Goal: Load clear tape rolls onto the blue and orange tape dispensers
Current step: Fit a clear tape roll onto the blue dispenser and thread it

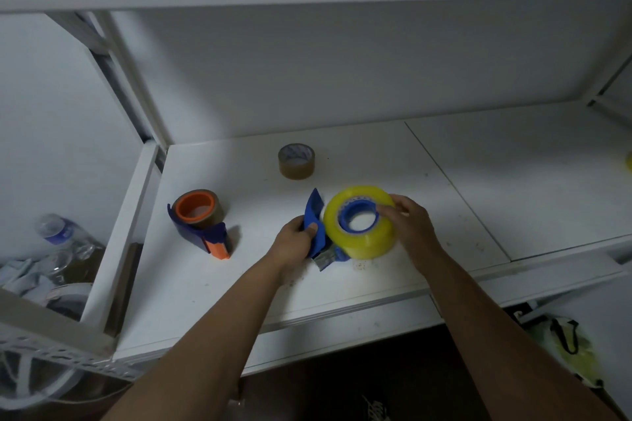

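While the left hand (297, 238) grips the handle plate of the blue dispenser (316, 232) on the white shelf (461, 188), the right hand (412, 225) curls over the far right rim of a yellowish clear tape roll (360, 220), its fingertips reaching toward the core. The roll lies flat, hole facing up, with the dispenser's blue hub (357, 215) showing as a ring inside the core, so its axis runs straight up from the shelf and in line with the hub. That alignment is what the coming move appears to turn on: the roll looks seated or nearly seated, and any further press would go straight down along that axis. The right hand is on the roll; the left, just beside it, steadies the frame, whose metal cutter end (325, 258) points toward the person.

Well to the left stands the orange dispenser (201, 224), with a brownish roll (198, 210) already around its orange hub; the left hand is the nearer of the two to it. A loose brown tape roll (296, 160) sits farther back on the shelf, apart from both hands. Off the shelf's left edge lies a plastic bottle (63, 239).
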